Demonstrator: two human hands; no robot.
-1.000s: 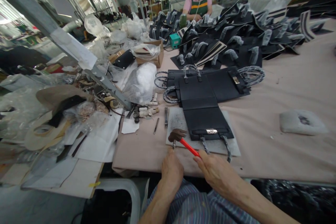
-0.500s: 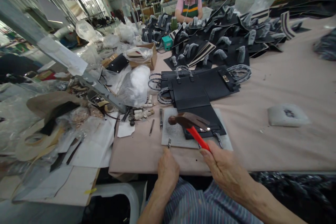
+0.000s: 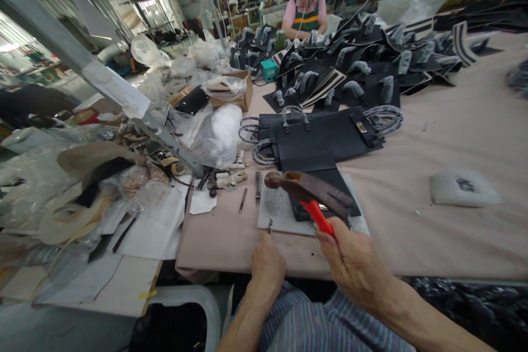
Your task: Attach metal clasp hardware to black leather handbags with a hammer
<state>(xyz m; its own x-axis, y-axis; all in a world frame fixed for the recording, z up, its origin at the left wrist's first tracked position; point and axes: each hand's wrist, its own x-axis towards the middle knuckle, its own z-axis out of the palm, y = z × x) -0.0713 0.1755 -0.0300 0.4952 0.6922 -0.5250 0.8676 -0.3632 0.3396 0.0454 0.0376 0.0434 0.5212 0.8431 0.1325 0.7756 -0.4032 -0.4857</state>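
My right hand [image 3: 350, 261] grips the red handle of a hammer [image 3: 307, 190], whose rusty head is raised above a grey work slab [image 3: 277, 210]. My left hand [image 3: 267, 264] is closed at the table's near edge and pinches a small metal punch [image 3: 270, 225] upright on the slab's front corner. A flat black leather bag piece [image 3: 313, 159] with a metal clasp and wrapped handles lies on the slab behind the hammer.
More black bag pieces [image 3: 355, 74] are piled at the back, where another person [image 3: 305, 11] works. Loose tools [image 3: 243, 198], plastic bags [image 3: 218, 135] and paper clutter the left. A grey pad [image 3: 464, 188] lies to the right on the beige table cover [image 3: 454, 132].
The hammer head was down on the punch a second ago. My right hand has lifted it up and back over the slab. My left hand has kept the punch in place.
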